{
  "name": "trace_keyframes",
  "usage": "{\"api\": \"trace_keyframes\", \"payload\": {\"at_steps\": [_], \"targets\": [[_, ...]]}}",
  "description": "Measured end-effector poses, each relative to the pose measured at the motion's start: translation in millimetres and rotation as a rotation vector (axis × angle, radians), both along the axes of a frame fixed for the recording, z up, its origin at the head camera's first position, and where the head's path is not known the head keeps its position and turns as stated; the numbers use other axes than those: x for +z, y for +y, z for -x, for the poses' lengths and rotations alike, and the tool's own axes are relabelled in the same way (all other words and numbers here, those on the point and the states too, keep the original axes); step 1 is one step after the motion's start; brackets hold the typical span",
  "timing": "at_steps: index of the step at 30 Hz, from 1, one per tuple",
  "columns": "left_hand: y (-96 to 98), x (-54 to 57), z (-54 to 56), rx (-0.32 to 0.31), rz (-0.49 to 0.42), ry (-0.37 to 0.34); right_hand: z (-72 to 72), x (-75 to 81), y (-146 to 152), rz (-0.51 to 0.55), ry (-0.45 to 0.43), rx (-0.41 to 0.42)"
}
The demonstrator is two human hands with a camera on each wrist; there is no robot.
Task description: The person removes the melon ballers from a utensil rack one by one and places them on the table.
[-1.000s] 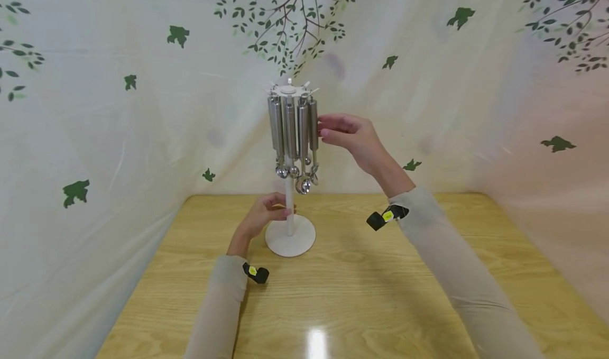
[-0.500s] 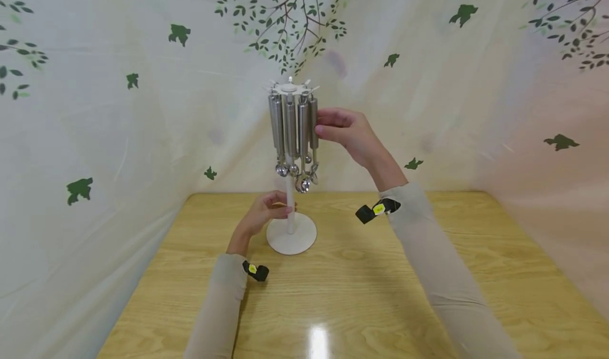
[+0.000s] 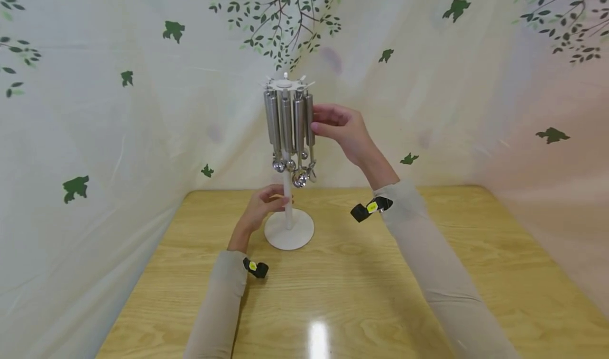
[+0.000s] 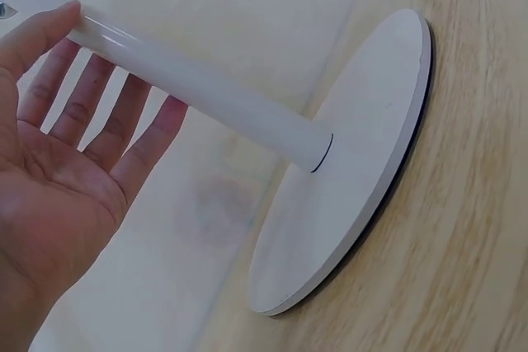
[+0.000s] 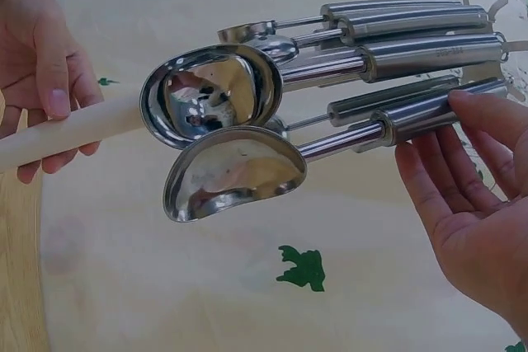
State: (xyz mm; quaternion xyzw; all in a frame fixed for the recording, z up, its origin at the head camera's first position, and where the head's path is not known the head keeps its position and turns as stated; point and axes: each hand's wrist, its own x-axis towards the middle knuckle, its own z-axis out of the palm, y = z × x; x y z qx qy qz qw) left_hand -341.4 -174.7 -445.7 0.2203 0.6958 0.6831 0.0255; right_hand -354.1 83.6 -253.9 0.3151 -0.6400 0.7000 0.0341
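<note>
A white stand (image 3: 287, 232) with a round base and upright pole stands on the table, several steel utensils hanging from its hooked top. My left hand (image 3: 260, 206) holds the pole low down, thumb on one side and fingers on the other, as the left wrist view shows. Higher up, my right hand (image 3: 344, 131) pinches the rightmost handle between thumb and fingers. In the right wrist view that handle belongs to a scoop (image 5: 235, 175) with a wide shiny bowl, still among the others. A second scoop (image 5: 210, 92) hangs beside it, with smaller round-headed utensils (image 5: 247, 32) behind.
The wooden table (image 3: 342, 295) has its back edge just behind the stand. A pale curtain (image 3: 428, 84) printed with branches and green birds hangs around the back and sides. Each sleeve carries a small black wrist camera (image 3: 361, 212).
My right hand has moved slightly left, its thumb coming onto the rightmost scoop's handle. The left hand keeps its place at the pole. The head view has shifted a little.
</note>
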Motion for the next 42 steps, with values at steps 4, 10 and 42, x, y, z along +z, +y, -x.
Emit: {"api": "trace_keyframes", "payload": {"at_steps": [4, 10, 42], "targets": [[-0.6, -0.2, 1.6, -0.003, -0.015, 0.008, 0.0, -1.5, -2, 0.0, 0.021, -0.015], [-0.3, 0.4, 7.7, -0.034, 0.023, 0.007, -0.7, -0.8, 0, 0.014, 0.052, -0.022], [-0.8, 1.4, 3.8, -0.016, -0.005, -0.04, -18.6, 11.1, 3, 0.034, 0.049, -0.056]]}}
